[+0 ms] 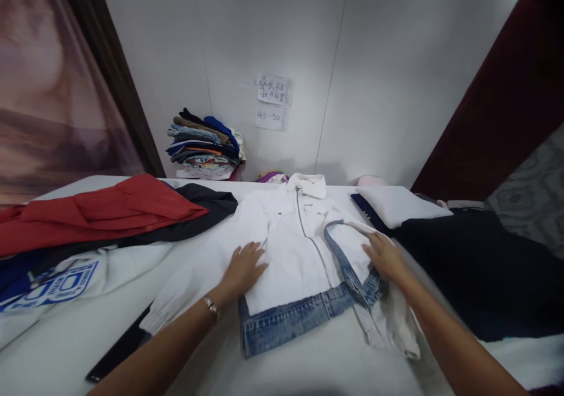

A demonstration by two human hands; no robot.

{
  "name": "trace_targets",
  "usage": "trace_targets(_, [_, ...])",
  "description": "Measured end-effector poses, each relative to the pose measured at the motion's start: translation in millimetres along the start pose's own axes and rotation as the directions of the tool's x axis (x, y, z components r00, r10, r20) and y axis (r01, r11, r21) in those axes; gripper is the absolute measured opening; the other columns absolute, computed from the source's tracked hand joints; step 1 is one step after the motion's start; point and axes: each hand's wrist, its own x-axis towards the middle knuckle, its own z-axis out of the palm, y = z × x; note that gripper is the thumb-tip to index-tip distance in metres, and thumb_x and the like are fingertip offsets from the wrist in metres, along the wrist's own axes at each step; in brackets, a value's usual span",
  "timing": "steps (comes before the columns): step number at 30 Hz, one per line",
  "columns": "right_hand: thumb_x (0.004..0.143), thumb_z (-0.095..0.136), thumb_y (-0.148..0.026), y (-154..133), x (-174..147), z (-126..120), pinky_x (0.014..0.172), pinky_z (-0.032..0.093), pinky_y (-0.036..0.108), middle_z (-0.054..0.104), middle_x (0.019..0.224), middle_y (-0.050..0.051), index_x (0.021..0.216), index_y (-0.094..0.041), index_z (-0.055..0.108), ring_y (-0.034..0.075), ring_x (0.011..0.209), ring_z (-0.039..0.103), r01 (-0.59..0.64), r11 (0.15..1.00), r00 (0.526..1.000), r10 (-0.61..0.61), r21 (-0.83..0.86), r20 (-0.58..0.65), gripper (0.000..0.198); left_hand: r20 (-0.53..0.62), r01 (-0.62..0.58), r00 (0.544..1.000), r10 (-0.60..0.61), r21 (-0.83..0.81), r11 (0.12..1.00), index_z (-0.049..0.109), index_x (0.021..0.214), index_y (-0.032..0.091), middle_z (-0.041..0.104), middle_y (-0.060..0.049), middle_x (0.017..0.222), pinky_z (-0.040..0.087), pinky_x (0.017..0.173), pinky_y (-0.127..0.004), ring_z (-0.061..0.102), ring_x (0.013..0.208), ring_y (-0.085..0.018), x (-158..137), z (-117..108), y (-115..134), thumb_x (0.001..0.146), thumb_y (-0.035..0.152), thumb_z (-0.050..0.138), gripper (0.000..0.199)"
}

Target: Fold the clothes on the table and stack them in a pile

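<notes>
The white jacket with a denim hem lies on the table, collar toward the wall. The left hand rests palm down on it, fingers slightly spread. The right hand curves over its turned-back edge; whether those fingers pinch cloth, I cannot tell. Beyond, folded clothes stand stacked.

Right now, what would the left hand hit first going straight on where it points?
Likely the front zipper of the white jacket with denim trim: the left hand points forward and rightward across the front panel. Whether it touches the fabric or hovers just above is unclear.
</notes>
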Motion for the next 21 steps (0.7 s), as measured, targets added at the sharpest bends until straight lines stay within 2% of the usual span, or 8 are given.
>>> trace_targets(2, [0.082,0.053,-0.044,27.5,-19.3,-3.3,0.114,0.026,0.047,0.047,0.143,0.013,0.127,-0.016,0.057,0.032,0.138,0.034,-0.078,0.997,0.995,0.078,0.003,-0.069,0.054,-0.067,-0.121,0.991,0.116,-0.066,0.990,0.061,0.122,0.019,0.053,-0.014,0.139,0.032,0.110,-0.050,0.045,0.131,-0.028,-25.0,1.9,11.6,0.089,0.037,0.050,0.039])
trace_targets(4, [0.081,0.052,-0.049,49.9,-40.7,-4.0,0.114,0.027,0.047,0.047,0.143,0.014,0.131,-0.013,0.054,0.034,0.137,0.036,-0.192,0.980,0.976,0.196,0.055,-0.093,0.062,-0.070,-0.249,0.968,0.242,-0.127,0.960,0.057,0.128,0.022,0.053,-0.011,0.139,0.035,0.110,-0.049,0.047,0.129,-0.027,-53.3,7.0,24.8,0.088,0.043,0.052,0.045])
trace_targets(6, [0.077,0.055,-0.055,62.1,-61.5,-4.9,0.113,0.029,0.047,0.049,0.142,0.013,0.135,-0.015,0.051,0.035,0.133,0.041,-0.308,0.932,0.943,0.326,0.193,-0.069,0.070,0.016,-0.309,0.949,0.315,-0.153,0.939,0.048,0.137,0.027,0.047,-0.009,0.145,0.029,0.113,-0.053,0.042,0.133,-0.028,-77.7,12.4,36.5,0.080,0.051,0.061,0.063])
trace_targets(9, [0.070,0.063,-0.058,58.7,-86.7,-8.3,0.112,0.031,0.046,0.050,0.141,0.013,0.140,-0.016,0.045,0.035,0.131,0.044,-0.363,0.841,0.912,0.409,0.401,-0.032,0.084,0.166,-0.274,0.942,0.293,-0.131,0.953,0.038,0.143,0.030,0.036,-0.007,0.153,0.016,0.116,-0.058,0.031,0.140,-0.031,-96.4,15.5,48.0,0.068,0.052,0.072,0.085])
trace_targets(12, [0.067,0.069,-0.056,38.2,-102.3,-10.8,0.108,0.037,0.045,0.047,0.144,0.013,0.146,-0.018,0.038,0.034,0.131,0.044,-0.399,0.753,0.892,0.451,0.524,0.031,0.093,0.207,-0.222,0.950,0.235,-0.083,0.971,0.039,0.142,0.029,0.036,-0.007,0.153,0.017,0.116,-0.056,0.030,0.141,-0.028,-96.3,13.4,55.1,0.073,0.040,0.067,0.076])
trace_targets(16, [0.066,0.072,-0.045,9.6,-108.2,-7.9,0.088,0.053,0.038,0.055,0.136,0.012,0.151,-0.021,0.023,0.030,0.117,0.059,-0.449,0.624,0.877,0.446,0.640,0.181,0.102,0.121,-0.250,0.962,0.244,0.033,0.968,0.047,0.135,0.023,0.049,-0.009,0.142,0.028,0.111,-0.052,0.041,0.133,-0.026,-87.5,15.0,70.6,0.077,0.013,0.053,0.059])
trace_targets(18, [0.062,0.071,-0.033,1.9,-105.7,-8.6,0.080,0.055,0.033,0.062,0.127,0.011,0.149,-0.018,0.030,0.027,0.105,0.065,-0.437,0.619,0.880,0.443,0.652,0.169,0.097,0.092,-0.260,0.964,0.251,0.108,0.960,0.051,0.129,0.019,0.057,-0.011,0.131,0.038,0.103,-0.048,0.050,0.122,-0.026,-80.9,16.5,80.2,0.076,0.002,0.046,0.056])
trace_targets(21, [0.057,0.063,-0.024,3.2,-97.9,-26.0,0.060,0.054,0.030,0.072,0.100,0.008,0.139,-0.016,0.048,0.023,0.073,0.068,-0.480,0.590,0.853,0.488,0.649,0.187,0.083,0.141,-0.244,0.965,0.222,0.162,0.956,0.057,0.121,0.017,0.065,-0.011,0.113,0.049,0.086,-0.041,0.059,0.104,-0.025,-69.1,7.2,86.4,0.079,-0.001,0.040,0.049])
